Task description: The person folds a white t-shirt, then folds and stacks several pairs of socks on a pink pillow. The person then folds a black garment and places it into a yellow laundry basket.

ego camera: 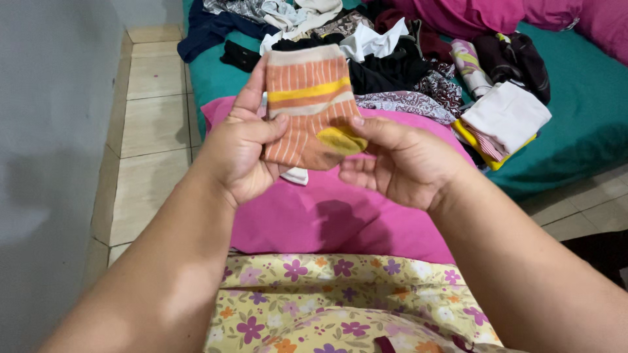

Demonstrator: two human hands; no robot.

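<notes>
Both hands are pinching an orange striped sock [313,104] upright above a pink pillow [340,216]: left hand [245,153] gripping its edge, right hand [399,163] thumbing the yellow heel. Keeping edges aligned seems wise. Folded clothes [504,121] are lying beyond.

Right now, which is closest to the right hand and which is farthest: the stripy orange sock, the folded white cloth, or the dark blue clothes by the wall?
From the right hand, in the head view:
1. Orange striped sock: held in it, and in the left hand.
2. Folded white cloth: on the bed, to the right.
3. Dark blue garment: far back on the left, at the bed's edge.
</notes>
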